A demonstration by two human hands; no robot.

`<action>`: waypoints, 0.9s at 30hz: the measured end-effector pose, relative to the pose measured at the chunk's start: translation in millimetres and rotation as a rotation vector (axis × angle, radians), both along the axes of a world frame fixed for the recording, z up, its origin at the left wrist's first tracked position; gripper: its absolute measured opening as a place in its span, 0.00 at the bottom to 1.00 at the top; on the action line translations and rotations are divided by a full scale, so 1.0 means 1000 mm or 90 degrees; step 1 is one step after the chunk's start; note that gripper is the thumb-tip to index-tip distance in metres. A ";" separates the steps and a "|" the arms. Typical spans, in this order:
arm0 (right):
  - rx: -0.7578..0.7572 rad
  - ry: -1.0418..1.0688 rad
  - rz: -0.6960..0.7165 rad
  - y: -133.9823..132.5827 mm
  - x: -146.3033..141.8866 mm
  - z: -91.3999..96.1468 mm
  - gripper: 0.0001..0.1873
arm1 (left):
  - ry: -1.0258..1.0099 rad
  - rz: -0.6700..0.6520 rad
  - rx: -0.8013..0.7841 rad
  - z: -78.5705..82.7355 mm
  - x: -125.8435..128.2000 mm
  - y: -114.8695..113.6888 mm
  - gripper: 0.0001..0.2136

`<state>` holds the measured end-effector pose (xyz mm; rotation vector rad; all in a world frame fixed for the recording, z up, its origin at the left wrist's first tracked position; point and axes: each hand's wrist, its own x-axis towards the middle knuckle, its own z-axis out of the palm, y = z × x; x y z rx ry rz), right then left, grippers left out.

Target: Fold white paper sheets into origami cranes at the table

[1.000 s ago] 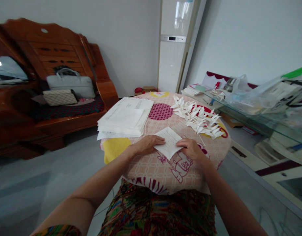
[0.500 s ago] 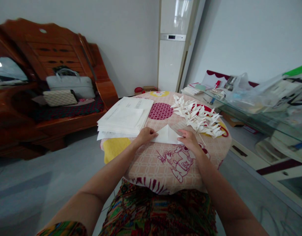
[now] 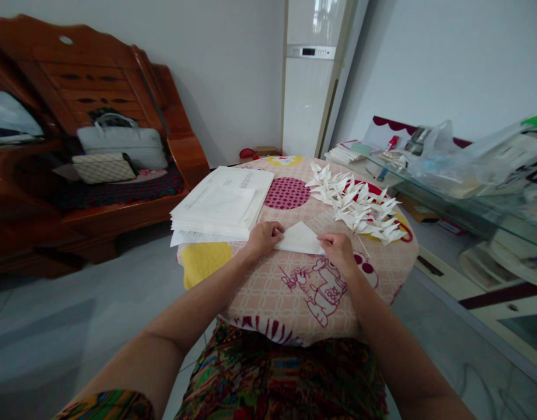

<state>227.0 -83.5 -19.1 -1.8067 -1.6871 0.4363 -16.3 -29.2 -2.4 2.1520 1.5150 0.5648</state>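
Note:
A white sheet folded into a triangle (image 3: 300, 239) lies on the round table with its patterned cloth (image 3: 268, 291). My left hand (image 3: 263, 236) presses its fingers on the triangle's left corner. My right hand (image 3: 338, 249) presses on the right corner, fingers curled down on the fold edge. A stack of white paper sheets (image 3: 222, 204) sits just left of my left hand. Several folded white paper cranes (image 3: 358, 205) lie in a heap beyond my right hand.
A wooden bench (image 3: 97, 146) with a grey bag (image 3: 122, 146) and a quilted bag (image 3: 103, 167) stands at the left. A tall white air conditioner (image 3: 310, 81) is in the corner. A glass shelf (image 3: 461, 192) with plastic bags and papers runs along the right.
The flat printed square was folded over into a triangle. Both hands slid away from me to its two corners and now press along the fold.

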 end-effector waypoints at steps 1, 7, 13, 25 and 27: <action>0.004 0.000 -0.001 0.000 0.000 -0.001 0.17 | 0.007 0.006 0.001 0.000 0.000 0.000 0.10; 0.002 -0.039 -0.028 -0.001 -0.004 0.000 0.16 | 0.043 0.020 0.017 -0.002 0.000 0.000 0.11; -0.002 -0.088 -0.066 -0.003 -0.008 0.003 0.16 | 0.053 0.012 0.031 -0.004 0.000 0.002 0.12; -0.014 -0.053 -0.079 0.002 -0.007 0.001 0.15 | 0.046 0.037 0.014 0.000 0.003 0.003 0.11; -0.010 -0.056 -0.080 0.003 -0.006 0.000 0.15 | 0.046 0.042 0.012 -0.001 0.003 0.004 0.11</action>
